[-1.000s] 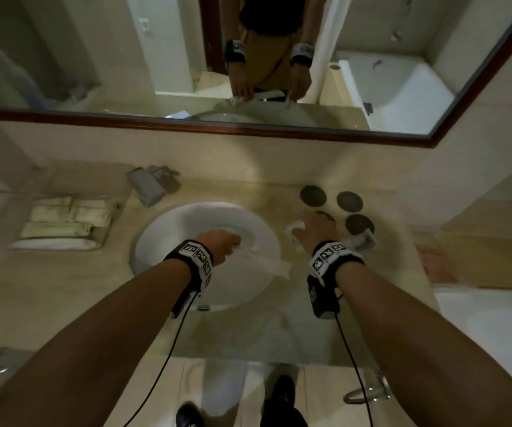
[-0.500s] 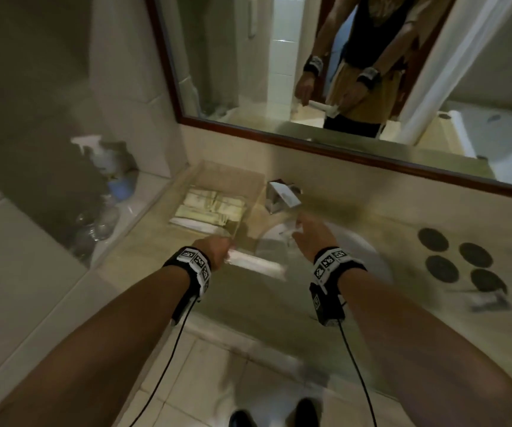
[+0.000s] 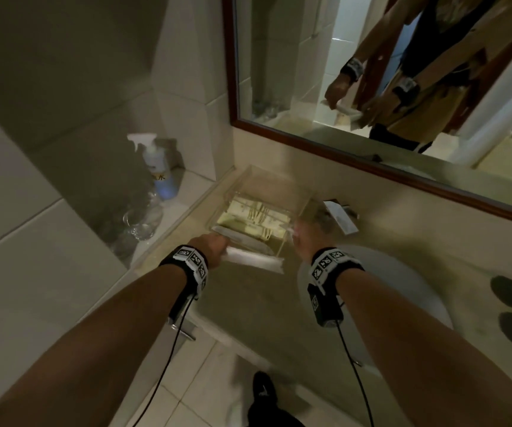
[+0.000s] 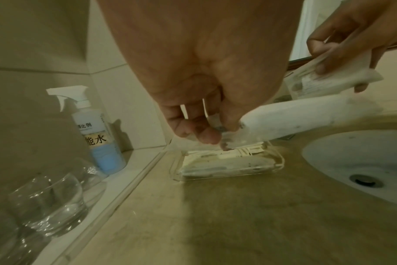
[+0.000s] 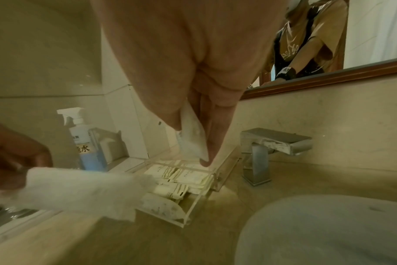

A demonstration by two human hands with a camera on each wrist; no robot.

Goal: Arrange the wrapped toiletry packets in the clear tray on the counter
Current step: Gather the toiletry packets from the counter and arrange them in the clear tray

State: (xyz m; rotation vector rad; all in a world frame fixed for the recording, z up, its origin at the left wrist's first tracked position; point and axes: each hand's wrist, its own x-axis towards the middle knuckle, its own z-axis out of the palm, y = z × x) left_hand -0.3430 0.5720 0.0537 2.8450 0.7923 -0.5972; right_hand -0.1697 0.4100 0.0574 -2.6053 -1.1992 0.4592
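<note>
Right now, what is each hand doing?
Left hand: pinches a long white packet.
Right hand: pinches a small flat packet above the clear tray.

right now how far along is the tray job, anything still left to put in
Partly done. Several packets already lie side by side in the tray. In hand: the left hand pinches a long white packet above the counter just short of the tray, and the right hand holds a small packet over it. Left: set both in. No other loose packets are clearly in view.
</note>
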